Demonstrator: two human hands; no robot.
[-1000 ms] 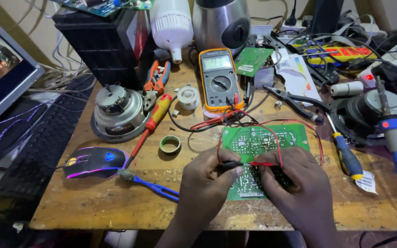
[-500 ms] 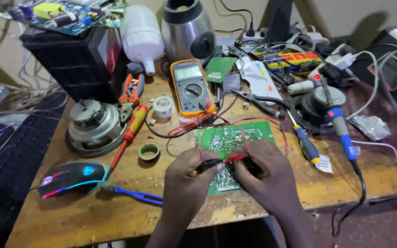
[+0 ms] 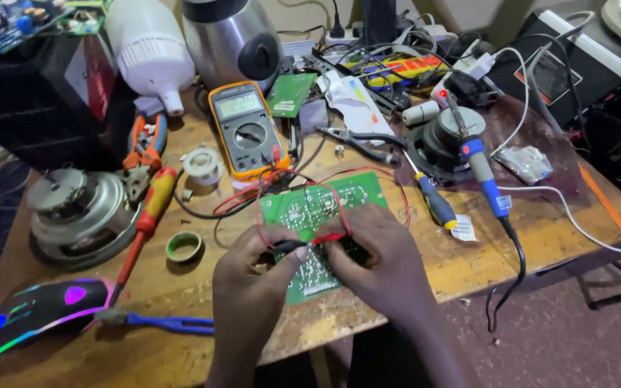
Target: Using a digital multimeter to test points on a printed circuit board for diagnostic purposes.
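Note:
A green circuit board (image 3: pixel 310 208) lies flat on the wooden bench (image 3: pixel 181 287), just in front of me. My left hand (image 3: pixel 253 276) pinches a black probe (image 3: pixel 287 247) over the board's middle. My right hand (image 3: pixel 375 251) pinches a red probe (image 3: pixel 328 237) beside it, tips nearly touching. Red and black leads (image 3: pixel 253 197) loop back to a yellow multimeter (image 3: pixel 244 131) behind the board.
Left of the board lie a tape roll (image 3: pixel 183 246), a red screwdriver (image 3: pixel 145 215), a round motor (image 3: pixel 80 212) and a lit mouse (image 3: pixel 41 309). To the right: a blue-handled soldering iron (image 3: pixel 483 172), a yellow-and-blue screwdriver (image 3: pixel 433 201), pliers (image 3: pixel 357 140). A steel kettle (image 3: pixel 235 39) stands at the back.
The view has swung left and closer, so the bench's right edge and floor now show. Both hands stay on the probes over the board.

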